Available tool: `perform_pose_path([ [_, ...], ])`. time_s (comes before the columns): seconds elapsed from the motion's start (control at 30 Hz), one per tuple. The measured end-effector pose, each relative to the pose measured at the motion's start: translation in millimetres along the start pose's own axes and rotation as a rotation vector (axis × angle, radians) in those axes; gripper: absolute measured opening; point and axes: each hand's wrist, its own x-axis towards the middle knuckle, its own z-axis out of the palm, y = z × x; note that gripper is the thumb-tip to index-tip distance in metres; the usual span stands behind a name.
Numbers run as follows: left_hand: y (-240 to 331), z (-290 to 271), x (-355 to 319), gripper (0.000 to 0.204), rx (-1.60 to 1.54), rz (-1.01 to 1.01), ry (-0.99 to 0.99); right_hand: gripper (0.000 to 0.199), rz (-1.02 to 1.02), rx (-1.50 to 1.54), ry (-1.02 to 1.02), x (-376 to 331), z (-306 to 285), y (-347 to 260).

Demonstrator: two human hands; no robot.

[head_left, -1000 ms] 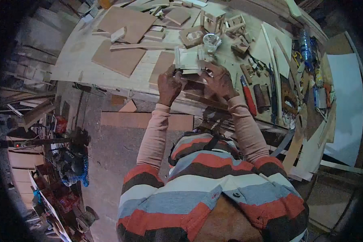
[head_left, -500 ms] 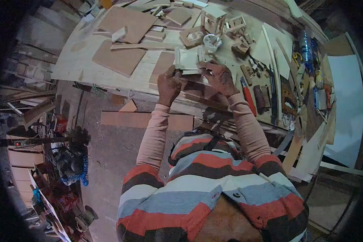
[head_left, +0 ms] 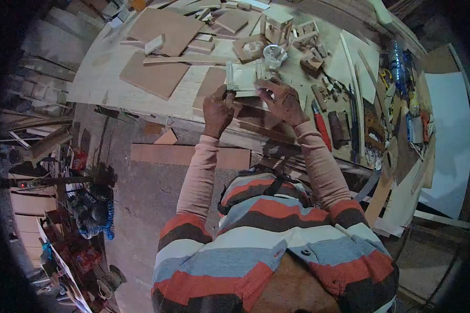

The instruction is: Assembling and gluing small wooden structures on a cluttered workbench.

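Note:
A small pale wooden assembly [head_left: 244, 78], a flat panel with raised strips along its two sides, is held up over the near edge of the workbench [head_left: 99, 78]. My left hand [head_left: 218, 110] is closed on its lower left corner, thumb on top. At its right side, my right hand [head_left: 284, 100] has fingers and thumb bent together in a pinch against the edge. Whatever small piece may be between those fingertips is too small to make out. Just beyond stands a clear plastic cup [head_left: 274, 55]. Brown boards [head_left: 212, 86] lie beneath and beside the assembly.
Small wooden frames [head_left: 277, 25] stand at the back of the bench. Brown panels [head_left: 164, 28] lie at the left. A red-handled tool [head_left: 321, 125], a handsaw [head_left: 373, 128] and wood blocks [head_left: 340, 125] lie at the right. A blue plastic bottle [head_left: 397, 60] is farther right.
My right hand's fingers have shifted slightly at the right edge of the assembly. My left hand keeps its hold, and the assembly stays in nearly the same place.

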Motion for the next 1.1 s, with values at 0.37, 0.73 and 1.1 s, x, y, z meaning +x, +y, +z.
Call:
perform_pose_path([
  [0.37, -2, 11, 2, 0.047, 0.064, 0.324, 0.208, 0.042, 0.032, 0.078, -0.02, -2, -6, 0],
  [0.73, -9, 10, 0, 0.043, 0.074, 0.329, 0.209, 0.03, 0.166, 0.139, 0.148, 8, 9, -9],
  [1.1, 0, 8, 3, 0.032, 0.034, 0.228, 0.155, 0.033, 0.136, 0.237, -0.008, 8, -1, 0],
])
